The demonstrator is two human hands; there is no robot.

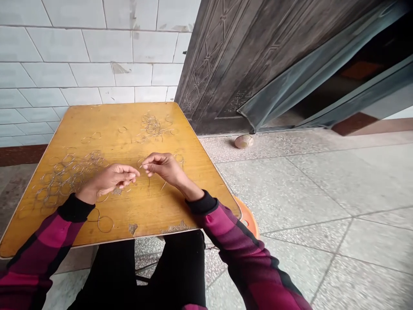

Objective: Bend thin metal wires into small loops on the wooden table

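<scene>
Above the middle of the wooden table point(193, 148), my two hands are close together with a small gap between the fingertips. My right hand point(164, 168) pinches a thin bent wire, whose loop shows by the fingertips. The thumb and forefinger of my left hand point(112, 177) are pressed together; what they hold, if anything, is too fine to make out. Left of my left hand, partly behind it, lies a wide tangle of looped wires point(66, 174). A smaller heap of bent wires point(153, 125) sits beyond my right hand. Nearer me is a figure-eight wire point(105, 224).
A white tiled wall point(106, 47) borders the table's far side. To the right are a dark carved door point(222, 64), a grey-green curtain point(290, 90) and a round stone point(244, 141) on the floor. An orange stool point(250, 215) shows under the table's right edge.
</scene>
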